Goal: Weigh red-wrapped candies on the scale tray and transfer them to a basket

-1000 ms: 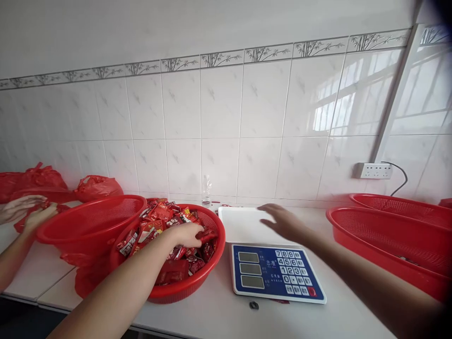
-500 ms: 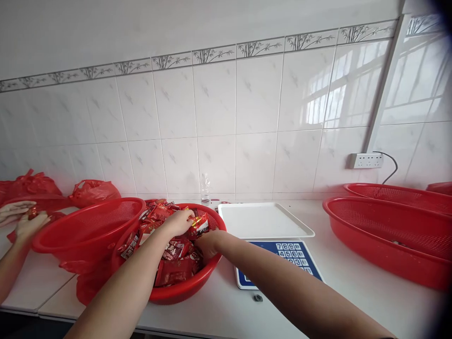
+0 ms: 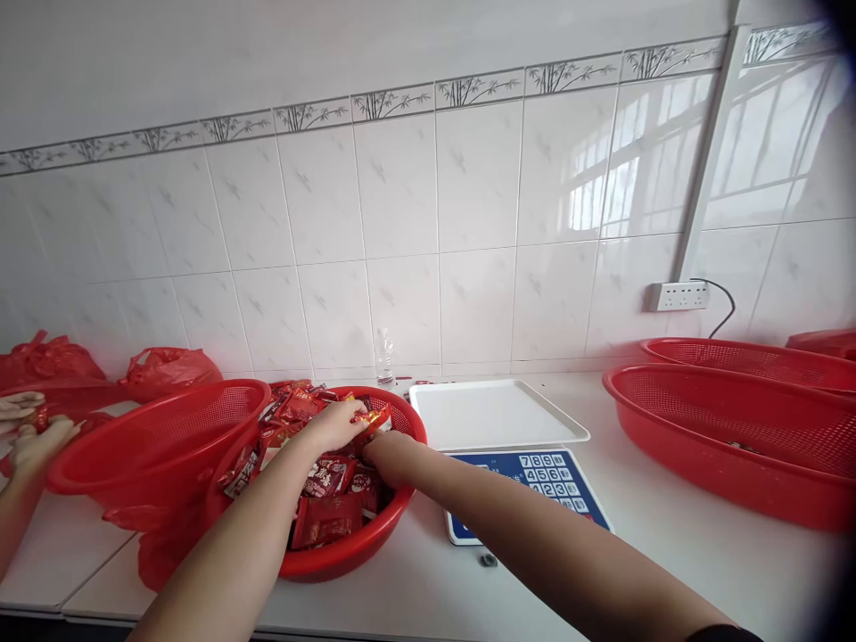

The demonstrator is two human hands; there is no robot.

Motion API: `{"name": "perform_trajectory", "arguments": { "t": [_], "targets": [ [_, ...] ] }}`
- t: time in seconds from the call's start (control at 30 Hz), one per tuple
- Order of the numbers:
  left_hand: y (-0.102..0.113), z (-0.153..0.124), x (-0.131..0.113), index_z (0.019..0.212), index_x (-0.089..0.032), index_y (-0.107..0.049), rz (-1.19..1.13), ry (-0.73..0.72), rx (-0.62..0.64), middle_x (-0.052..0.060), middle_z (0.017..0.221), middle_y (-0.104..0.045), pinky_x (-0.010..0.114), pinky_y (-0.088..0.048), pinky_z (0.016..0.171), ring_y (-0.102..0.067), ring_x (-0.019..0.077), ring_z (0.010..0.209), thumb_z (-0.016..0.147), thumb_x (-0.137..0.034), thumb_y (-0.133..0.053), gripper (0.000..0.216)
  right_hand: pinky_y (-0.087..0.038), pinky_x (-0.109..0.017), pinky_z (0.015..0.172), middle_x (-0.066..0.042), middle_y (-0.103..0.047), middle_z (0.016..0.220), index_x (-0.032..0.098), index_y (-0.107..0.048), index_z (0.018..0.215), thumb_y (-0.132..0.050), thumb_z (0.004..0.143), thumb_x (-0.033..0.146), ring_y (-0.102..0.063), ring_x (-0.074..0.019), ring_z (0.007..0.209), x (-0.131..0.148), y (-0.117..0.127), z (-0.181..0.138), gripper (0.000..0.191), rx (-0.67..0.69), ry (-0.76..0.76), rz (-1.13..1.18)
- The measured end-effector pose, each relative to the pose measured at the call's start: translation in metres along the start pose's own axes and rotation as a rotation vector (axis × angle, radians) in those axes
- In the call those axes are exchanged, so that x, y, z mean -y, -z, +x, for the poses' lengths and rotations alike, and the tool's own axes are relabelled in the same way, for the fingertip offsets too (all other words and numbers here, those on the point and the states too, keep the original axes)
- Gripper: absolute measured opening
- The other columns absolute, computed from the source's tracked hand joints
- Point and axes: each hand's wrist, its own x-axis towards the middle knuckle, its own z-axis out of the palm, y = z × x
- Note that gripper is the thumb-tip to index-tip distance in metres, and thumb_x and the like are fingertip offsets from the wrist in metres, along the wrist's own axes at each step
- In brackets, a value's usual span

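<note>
Both my hands are inside a round red basket [image 3: 348, 555] filled with several red candy packets [image 3: 326, 519]. My left hand [image 3: 334, 424] is closed around a bunch of packets near the basket's far side. My right hand [image 3: 386, 456] reaches in from the right rim, fingers curled down among the packets; what it grips is hidden. To the right stands a weighing scale [image 3: 535, 477] with a white tray [image 3: 495, 412] and a blue keypad panel.
A second red basket [image 3: 160, 437] leans on the first at the left. Another person's hands [image 3: 30, 432] work by red plastic bags [image 3: 167, 367] at the far left. Two large oval red baskets [image 3: 728, 446] sit at the right. A small clear bottle [image 3: 383, 357] stands by the tiled wall.
My right hand left the scale tray and moved left into the candy basket. My left hand shifted further back in the basket and closed on packets. The view drifted right.
</note>
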Motion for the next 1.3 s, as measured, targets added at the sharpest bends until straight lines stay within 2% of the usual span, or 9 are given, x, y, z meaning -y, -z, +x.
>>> {"name": "perform_trajectory", "arguments": {
  "t": [0.1,0.27,0.4,0.57,0.67,0.77,0.93,1.13,1.3],
  "targets": [
    [0.001,-0.001,-0.001,0.096,-0.023,-0.061,-0.025,-0.014,0.027,0.003,0.099,-0.065,0.025,-0.043,0.076,-0.06,0.0192,0.089,0.076,-0.032,-0.05,0.024,-0.049,-0.028,0.064,-0.008,-0.058,0.105,0.021,-0.067,0.085,-0.062,0.059,0.005,-0.061,-0.0189,0.076,-0.01,0.006,-0.004,0.03,-0.104,0.026,0.088],
    [0.002,-0.002,-0.006,0.103,-0.023,-0.06,-0.037,-0.003,0.041,0.004,0.104,-0.064,0.026,-0.043,0.078,-0.059,0.0204,0.092,0.075,-0.033,-0.053,0.031,-0.045,-0.021,0.069,-0.005,-0.054,0.104,0.022,-0.061,0.097,-0.06,0.066,0.012,-0.056,-0.0116,0.08,-0.046,0.024,-0.013,0.032,-0.349,-0.039,0.248],
    [0.004,-0.005,-0.012,0.101,-0.022,-0.06,-0.034,0.001,0.08,0.004,0.106,-0.063,0.026,-0.042,0.081,-0.058,0.0209,0.095,0.074,-0.032,-0.053,0.03,-0.045,-0.023,0.075,-0.009,-0.053,0.11,0.018,-0.059,0.101,-0.056,0.071,0.013,-0.055,-0.0131,0.087,-0.093,0.029,-0.024,0.03,-0.469,-0.201,0.309],
    [0.004,-0.006,-0.013,0.098,-0.021,-0.062,-0.011,-0.003,0.092,0.003,0.101,-0.064,0.027,-0.042,0.08,-0.059,0.0206,0.093,0.074,-0.026,-0.051,0.026,-0.047,-0.03,0.074,-0.014,-0.055,0.112,0.015,-0.06,0.104,-0.058,0.07,0.013,-0.056,-0.0197,0.094,-0.136,0.014,-0.042,0.033,-0.448,-0.361,0.304],
    [0.003,-0.004,-0.014,0.095,-0.022,-0.062,-0.052,-0.047,0.053,0.002,0.096,-0.064,0.026,-0.043,0.078,-0.059,0.0188,0.088,0.075,-0.024,-0.049,0.024,-0.041,-0.042,0.087,-0.014,-0.049,0.125,0.017,-0.058,0.11,-0.058,0.074,0.021,-0.044,-0.0271,0.115,-0.133,0.008,-0.047,0.037,-0.469,-0.354,0.279],
    [0.003,-0.004,-0.02,0.095,-0.021,-0.061,-0.132,-0.133,-0.032,0.0,0.096,-0.064,0.026,-0.042,0.08,-0.058,0.0171,0.088,0.077,-0.023,-0.046,0.023,-0.032,-0.042,0.098,-0.009,-0.047,0.13,0.022,-0.054,0.117,-0.055,0.078,0.036,-0.034,-0.0252,0.125,-0.112,0.011,-0.044,0.042,-0.498,-0.219,0.279],
    [0.006,-0.005,-0.032,0.098,-0.019,-0.057,-0.327,-0.205,-0.05,0.001,0.091,-0.064,0.025,-0.045,0.075,-0.058,0.0158,0.083,0.08,-0.032,-0.046,0.025,-0.044,-0.026,0.081,-0.002,-0.066,0.1,0.023,-0.06,0.107,-0.053,0.079,0.031,-0.059,-0.0153,0.093,-0.077,0.021,-0.036,0.029,-0.505,-0.004,0.441],
    [0.002,-0.003,-0.028,0.109,-0.018,-0.047,-0.303,-0.131,-0.097,0.002,0.087,-0.061,0.026,-0.045,0.072,-0.058,0.0148,0.078,0.08,-0.041,-0.047,0.037,-0.045,-0.023,0.069,-0.004,-0.067,0.091,0.019,-0.059,0.097,-0.04,0.084,0.022,-0.06,-0.0131,0.081,-0.101,0.02,-0.032,0.024,-0.636,-0.26,0.513],
    [-0.016,0.001,-0.017,0.097,-0.019,-0.056,-0.092,-0.139,0.125,0.005,0.101,-0.061,0.029,-0.043,0.083,-0.056,0.0195,0.094,0.072,-0.036,-0.056,0.03,-0.044,-0.023,0.056,-0.005,-0.067,0.084,0.016,-0.056,0.104,-0.035,0.086,0.026,-0.061,-0.0125,0.065,-0.143,0.009,-0.042,0.03,-0.584,-0.479,0.491]
  ]
}}
